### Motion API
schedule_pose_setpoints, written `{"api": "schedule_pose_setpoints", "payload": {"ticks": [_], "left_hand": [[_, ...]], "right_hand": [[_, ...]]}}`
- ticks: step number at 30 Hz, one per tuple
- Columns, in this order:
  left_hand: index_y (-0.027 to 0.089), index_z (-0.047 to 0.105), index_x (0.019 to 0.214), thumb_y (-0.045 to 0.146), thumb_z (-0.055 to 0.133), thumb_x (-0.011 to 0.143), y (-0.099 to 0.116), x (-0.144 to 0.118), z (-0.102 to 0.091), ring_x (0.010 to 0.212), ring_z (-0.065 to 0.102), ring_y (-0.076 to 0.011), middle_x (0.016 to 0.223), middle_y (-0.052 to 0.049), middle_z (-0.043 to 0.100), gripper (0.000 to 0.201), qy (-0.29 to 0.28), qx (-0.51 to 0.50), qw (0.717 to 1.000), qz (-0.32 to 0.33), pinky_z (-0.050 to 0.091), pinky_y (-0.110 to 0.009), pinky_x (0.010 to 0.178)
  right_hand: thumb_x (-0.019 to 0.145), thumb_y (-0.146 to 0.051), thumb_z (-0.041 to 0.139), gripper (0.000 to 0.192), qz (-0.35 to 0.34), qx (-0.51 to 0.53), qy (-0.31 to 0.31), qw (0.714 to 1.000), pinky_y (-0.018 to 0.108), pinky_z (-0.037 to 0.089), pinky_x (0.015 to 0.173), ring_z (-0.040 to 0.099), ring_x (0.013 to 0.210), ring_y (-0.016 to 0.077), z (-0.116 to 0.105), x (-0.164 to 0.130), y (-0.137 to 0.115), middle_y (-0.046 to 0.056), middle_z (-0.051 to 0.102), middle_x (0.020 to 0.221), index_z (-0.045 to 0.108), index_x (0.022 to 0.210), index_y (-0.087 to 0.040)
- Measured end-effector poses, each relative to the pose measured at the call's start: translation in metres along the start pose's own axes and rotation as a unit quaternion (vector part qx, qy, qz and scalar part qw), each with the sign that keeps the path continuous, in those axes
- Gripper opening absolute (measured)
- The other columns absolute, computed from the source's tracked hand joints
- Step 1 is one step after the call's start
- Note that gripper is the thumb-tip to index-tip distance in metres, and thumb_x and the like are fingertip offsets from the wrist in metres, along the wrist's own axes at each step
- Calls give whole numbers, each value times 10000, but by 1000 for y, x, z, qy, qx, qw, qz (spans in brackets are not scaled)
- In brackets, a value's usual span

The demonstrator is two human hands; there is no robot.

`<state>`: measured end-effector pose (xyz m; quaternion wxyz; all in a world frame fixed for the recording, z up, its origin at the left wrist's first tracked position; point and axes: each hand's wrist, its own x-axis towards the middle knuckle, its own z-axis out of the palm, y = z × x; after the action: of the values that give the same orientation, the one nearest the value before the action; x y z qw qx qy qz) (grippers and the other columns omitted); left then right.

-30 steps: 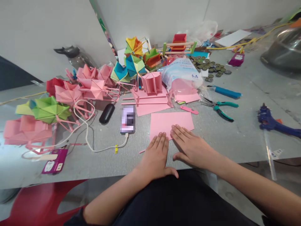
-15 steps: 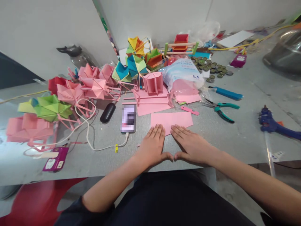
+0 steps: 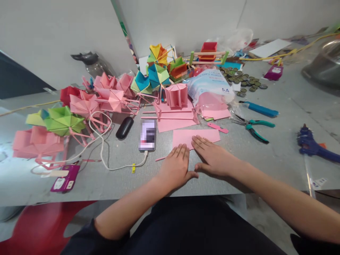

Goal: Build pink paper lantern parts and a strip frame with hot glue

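The near edge of the flat, folded pink paper sheet (image 3: 196, 136) is lying hidden under both palms on the grey speckled table (image 3: 265, 156). The left hand (image 3: 176, 166) and right hand (image 3: 212, 159) are pressing down flat on it, fingers spread, thumbs nearly touching. A phone (image 3: 148, 134) is lying just beside the sheet, its screen blurred.

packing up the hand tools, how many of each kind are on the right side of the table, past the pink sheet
pliers: 1, teal handles
glue gun: 1, blue
blue-handled tool: 1, kind unclear
total: 3
Both hands, left and right, lie flat on the pink sheet and hold none of these.
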<state>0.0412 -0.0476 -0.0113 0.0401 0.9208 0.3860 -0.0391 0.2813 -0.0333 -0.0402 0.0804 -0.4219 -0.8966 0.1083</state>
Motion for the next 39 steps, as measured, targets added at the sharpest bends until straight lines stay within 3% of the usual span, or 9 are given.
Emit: {"api": "schedule_pose_setpoints", "payload": {"ticks": [3,6,10,14,19,27,32,35,39], "left_hand": [[-37,419,1633,841,494,997,-6,6,-3,1648,369,-387,1710,-316,405,1087,-17,-2,1000,-5,312,-484,1351],[-20,394,1656,838,552,974,-13,12,-7,1668,326,-375,1728,-305,377,1108,-34,-16,999,-8,295,-477,1363],[-30,389,1660,846,551,966,-18,18,-7,1669,319,-385,1734,-307,364,1129,-40,-23,999,-21,300,-489,1364],[-21,421,1644,794,525,1016,-21,21,-2,1655,355,-379,1725,-295,392,1034,-16,-18,999,-27,332,-498,1349],[-24,430,1637,649,423,1120,-11,10,2,1651,371,-357,1700,-291,444,848,12,-10,1000,-21,349,-498,1341],[-44,476,1599,702,317,1116,24,-36,17,1617,430,-385,1666,-308,481,904,40,-15,999,26,389,-499,1308],[-40,484,1597,862,290,1027,28,-42,27,1615,429,-406,1652,-327,485,1084,71,-30,997,24,373,-522,1314],[-53,450,1614,956,293,947,25,-38,25,1622,408,-421,1667,-340,458,1219,64,-37,997,21,339,-519,1328],[-58,418,1630,1036,296,856,17,-29,17,1640,367,-438,1681,-352,431,1346,37,-45,998,21,303,-527,1340]], "right_hand": [[1109,-510,478,653,20,1,25,999,534,459,1248,526,1547,352,-9,6,2,216,534,1669,506,1625,-110],[1097,-331,507,376,65,-9,51,997,490,533,1107,673,1343,324,-15,12,1,176,683,1513,688,1381,-164],[1068,-277,577,192,98,-43,71,992,418,494,935,674,1142,301,-14,25,3,135,762,1237,747,1067,-189],[1076,-280,590,183,93,-86,56,990,391,407,884,619,1068,288,-10,37,9,129,735,1117,739,1035,-183],[1077,-221,571,177,81,-104,43,990,389,375,876,605,1031,280,-12,32,5,122,729,1107,734,1025,-176],[1106,-210,502,256,53,-112,59,991,404,412,870,627,996,277,-8,-9,-21,100,747,1069,729,988,-197],[1117,-257,492,310,91,-87,102,987,424,499,854,678,980,276,-5,-28,-36,110,776,1078,770,989,-209],[1124,-269,470,334,91,-82,118,985,466,550,1017,711,1194,303,-1,-39,-46,139,781,1300,782,1216,-191],[1113,-473,501,592,75,-53,77,993,549,477,1240,538,1535,356,10,-50,-51,195,595,1622,565,1594,-134]]}}
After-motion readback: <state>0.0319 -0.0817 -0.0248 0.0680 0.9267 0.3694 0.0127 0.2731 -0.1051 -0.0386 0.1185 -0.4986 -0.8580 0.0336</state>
